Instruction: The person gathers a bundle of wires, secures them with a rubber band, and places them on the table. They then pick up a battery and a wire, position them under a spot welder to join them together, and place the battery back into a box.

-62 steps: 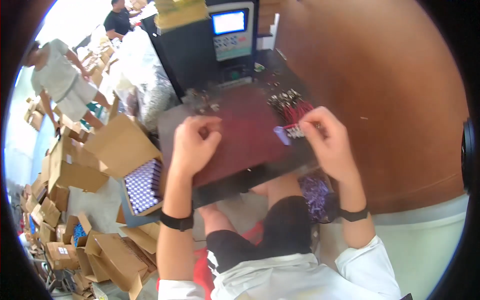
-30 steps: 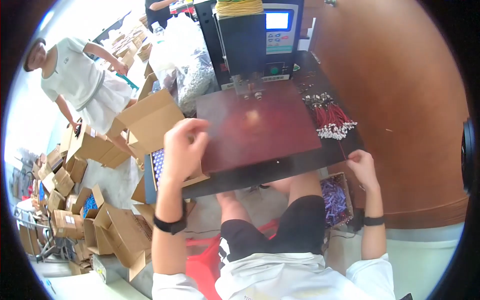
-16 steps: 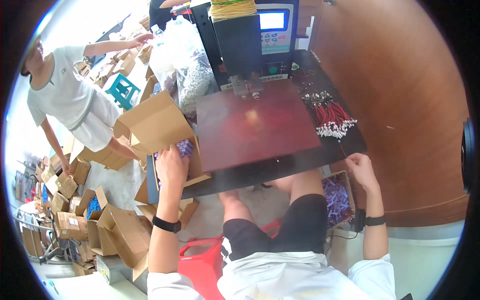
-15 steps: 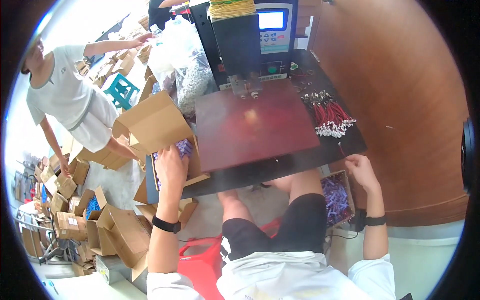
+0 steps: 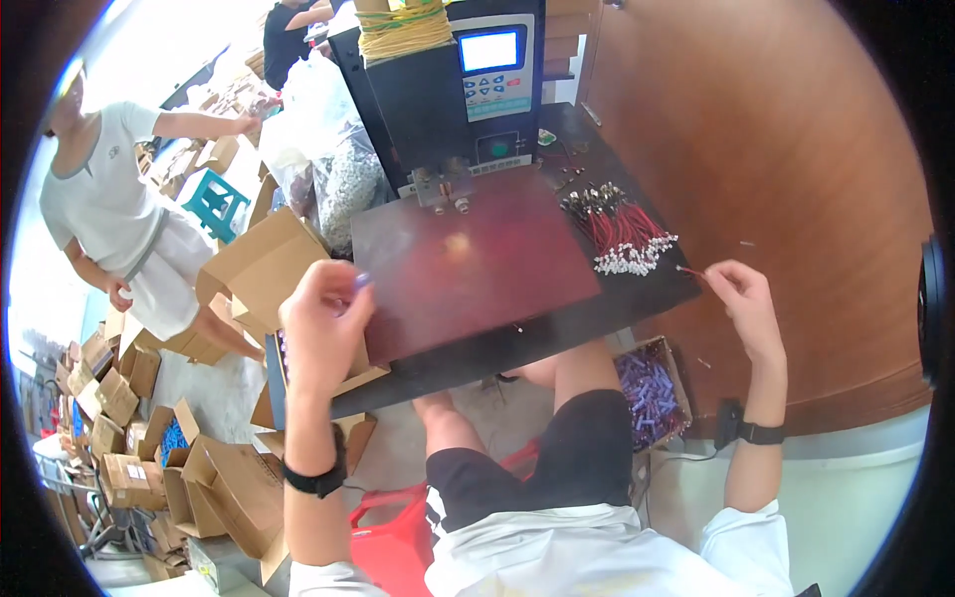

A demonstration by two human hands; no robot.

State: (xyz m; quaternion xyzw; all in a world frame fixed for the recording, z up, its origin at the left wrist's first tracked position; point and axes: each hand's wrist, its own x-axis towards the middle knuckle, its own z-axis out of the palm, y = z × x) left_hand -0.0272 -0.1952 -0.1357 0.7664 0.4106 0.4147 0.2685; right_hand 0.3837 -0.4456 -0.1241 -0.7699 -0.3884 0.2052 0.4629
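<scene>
My left hand [image 5: 320, 318] is raised over the left side of the table, fingers closed in a pinch on a small purple battery cell [image 5: 361, 282], mostly hidden by the fingers. Behind that hand stands an open cardboard box [image 5: 264, 261], in which purple cells showed earlier. On the right, past the table edge, my right hand [image 5: 744, 298] pinches a short red wire lead [image 5: 691, 271] by one end, a pale tip pointing left. Close to it lies a bundle of red wire leads [image 5: 627, 234] with white connectors. Between my hands is a dark red board [image 5: 468, 269], in front of a welding machine [image 5: 438, 119].
Below the table's right side sits a box of purple cells [image 5: 652, 393]. Clear plastic bags [image 5: 343, 184] stand left of the machine. A red stool [image 5: 393, 537] is under me. Another person [image 5: 119, 199] stands at left among cardboard boxes; a brown wall [image 5: 796, 199] rises at right.
My left hand has come up out of the cardboard box with a purple cell. My right hand has risen slightly with the wire lead. The view has shifted a little to the right.
</scene>
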